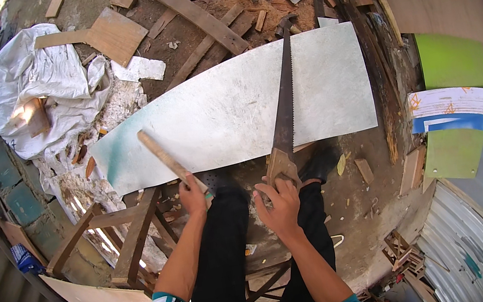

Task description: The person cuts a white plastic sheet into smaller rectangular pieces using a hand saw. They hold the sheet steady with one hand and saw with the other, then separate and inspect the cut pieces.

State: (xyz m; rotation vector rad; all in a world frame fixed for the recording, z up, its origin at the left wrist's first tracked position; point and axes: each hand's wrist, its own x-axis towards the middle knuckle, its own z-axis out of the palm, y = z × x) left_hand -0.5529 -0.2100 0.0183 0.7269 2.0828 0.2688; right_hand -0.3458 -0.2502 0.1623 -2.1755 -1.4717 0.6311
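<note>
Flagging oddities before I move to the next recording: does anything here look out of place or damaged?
Yes: a teal smear marks the left end of the otherwise whitish panel, and wood scraps lie strewn beyond it, looking untidy. The handsaw in the right hand shows no obvious damage.

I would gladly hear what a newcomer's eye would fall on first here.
Probably the large pale panel across the centre. Next come the handsaw in the right hand, angled across the panel, and the wooden stick in the left hand. A crumpled white sack at upper left also stands out.
</note>
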